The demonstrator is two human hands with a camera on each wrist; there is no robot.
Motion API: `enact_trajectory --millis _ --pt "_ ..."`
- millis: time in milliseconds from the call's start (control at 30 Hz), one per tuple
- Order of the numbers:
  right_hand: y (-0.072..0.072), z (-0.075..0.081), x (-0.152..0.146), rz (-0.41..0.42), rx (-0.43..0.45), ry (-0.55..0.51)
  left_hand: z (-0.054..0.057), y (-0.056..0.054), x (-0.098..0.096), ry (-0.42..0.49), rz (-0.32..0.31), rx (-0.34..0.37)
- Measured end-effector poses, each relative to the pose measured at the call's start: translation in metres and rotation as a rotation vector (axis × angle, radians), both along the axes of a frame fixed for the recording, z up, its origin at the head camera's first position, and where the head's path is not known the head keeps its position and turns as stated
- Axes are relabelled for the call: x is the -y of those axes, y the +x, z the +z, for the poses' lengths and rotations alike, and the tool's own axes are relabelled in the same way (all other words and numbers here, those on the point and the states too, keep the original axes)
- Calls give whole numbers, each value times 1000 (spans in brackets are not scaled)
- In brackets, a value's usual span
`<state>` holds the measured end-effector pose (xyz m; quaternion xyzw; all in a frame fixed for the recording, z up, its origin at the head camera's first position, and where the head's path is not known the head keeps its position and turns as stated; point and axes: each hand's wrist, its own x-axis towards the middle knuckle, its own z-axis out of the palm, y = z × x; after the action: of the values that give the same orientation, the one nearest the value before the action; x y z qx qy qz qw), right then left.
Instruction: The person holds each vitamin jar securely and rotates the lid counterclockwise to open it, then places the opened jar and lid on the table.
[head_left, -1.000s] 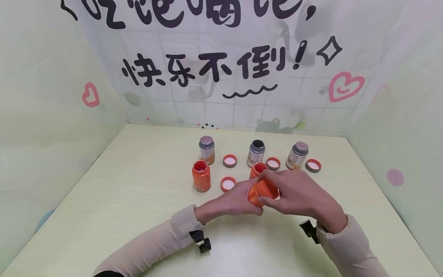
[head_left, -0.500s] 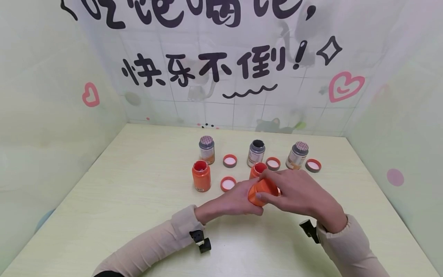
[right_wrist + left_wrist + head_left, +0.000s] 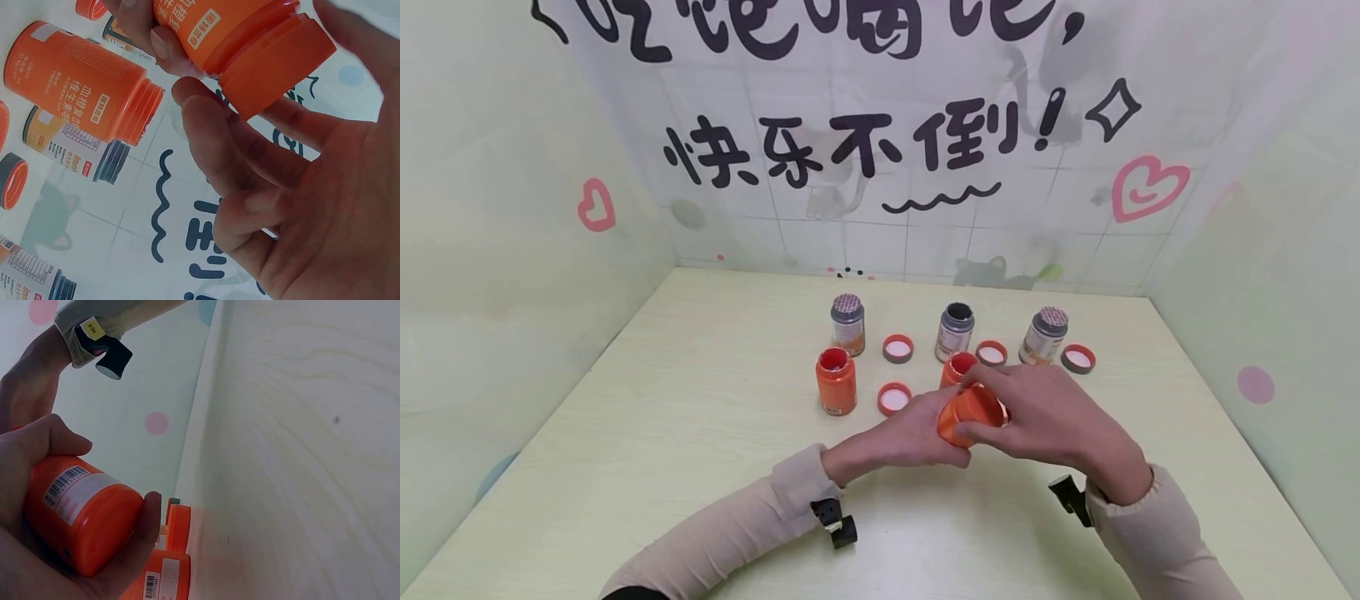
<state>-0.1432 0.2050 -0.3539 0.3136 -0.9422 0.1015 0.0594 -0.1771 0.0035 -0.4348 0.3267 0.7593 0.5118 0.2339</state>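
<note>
My left hand (image 3: pixel 917 429) grips an orange bottle (image 3: pixel 87 519), which tilts above the table with its labelled base facing the left wrist camera. At the bottle's other end, an orange cap (image 3: pixel 278 65) sits over the mouth, with a strip of shiny neck showing beside it. The right hand (image 3: pixel 1052 417) holds this cap between thumb and fingers, its fingers bent around the side. Just behind both hands stands a second orange bottle (image 3: pixel 78 81), uncapped and partly hidden by them in the head view.
Another uncapped orange bottle (image 3: pixel 837 383) stands to the left, with an upturned cap (image 3: pixel 895 399) close by. Along the back are three grey-necked jars, one with a dark open mouth (image 3: pixel 957 333). Several upturned caps lie among them, including one at the right (image 3: pixel 1078 358).
The right hand's fingers have shifted slightly around the orange cap. My left hand and the bottle stay in nearly the same place, and the standing bottles have not moved.
</note>
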Motion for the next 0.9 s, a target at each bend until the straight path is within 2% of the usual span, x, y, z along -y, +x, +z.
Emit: enact_trajectory --millis 233,900 --pt "0 0 0 12 -34 0 0 -1 1 4 -7 -6" --pt "1 0 0 3 -28 -10 -1 0 0 -1 3 4"
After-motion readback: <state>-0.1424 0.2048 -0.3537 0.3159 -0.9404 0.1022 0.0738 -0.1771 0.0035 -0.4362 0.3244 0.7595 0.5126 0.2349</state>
